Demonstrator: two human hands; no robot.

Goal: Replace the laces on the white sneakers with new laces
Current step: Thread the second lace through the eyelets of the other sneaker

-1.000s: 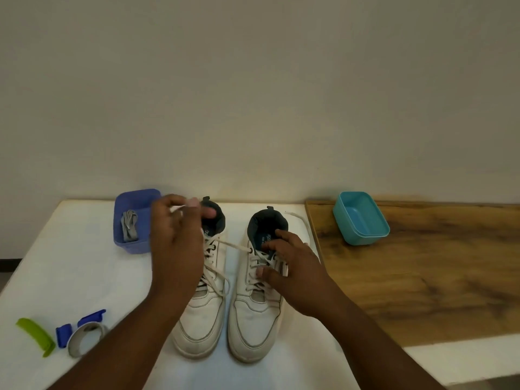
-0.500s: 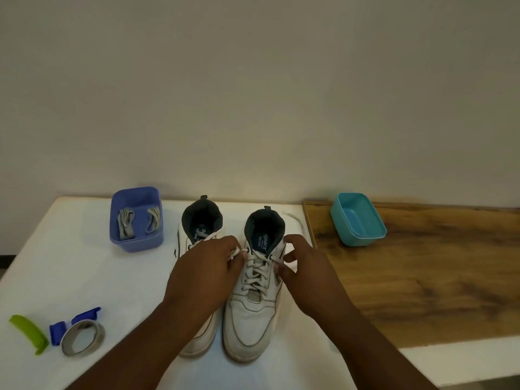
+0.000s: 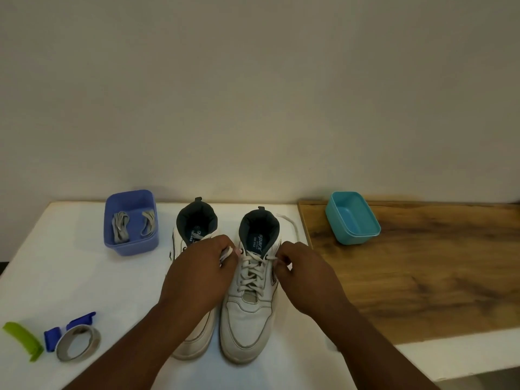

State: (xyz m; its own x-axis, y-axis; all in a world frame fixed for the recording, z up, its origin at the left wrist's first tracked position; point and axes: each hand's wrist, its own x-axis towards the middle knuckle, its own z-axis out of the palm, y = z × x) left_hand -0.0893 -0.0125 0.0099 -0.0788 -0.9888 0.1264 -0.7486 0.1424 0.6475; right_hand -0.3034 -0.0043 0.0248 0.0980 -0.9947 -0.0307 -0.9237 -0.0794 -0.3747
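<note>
Two white high-top sneakers stand side by side on the white table, toes toward me. My left hand [image 3: 201, 273] lies over the left sneaker [image 3: 194, 229] and pinches a white lace end beside the right sneaker's collar. The right sneaker [image 3: 247, 311] is still laced with its white lace [image 3: 251, 273]. At that shoe's top right eyelet my right hand [image 3: 305, 274] pinches the lace. A loose lace end [image 3: 292, 225] trails behind the shoe. Grey laces [image 3: 121, 227] lie in the purple tub [image 3: 130, 244].
An empty teal tub [image 3: 351, 218] sits on a wooden board [image 3: 427, 271] at the right. At the front left lie a green clip [image 3: 24, 340], a blue piece [image 3: 52, 337] and a grey tape roll [image 3: 78, 343]. A wall closes off the back.
My left hand came down from above the left sneaker to the right sneaker's collar. My right hand shifted from the shoe's tongue to its top right eyelet.
</note>
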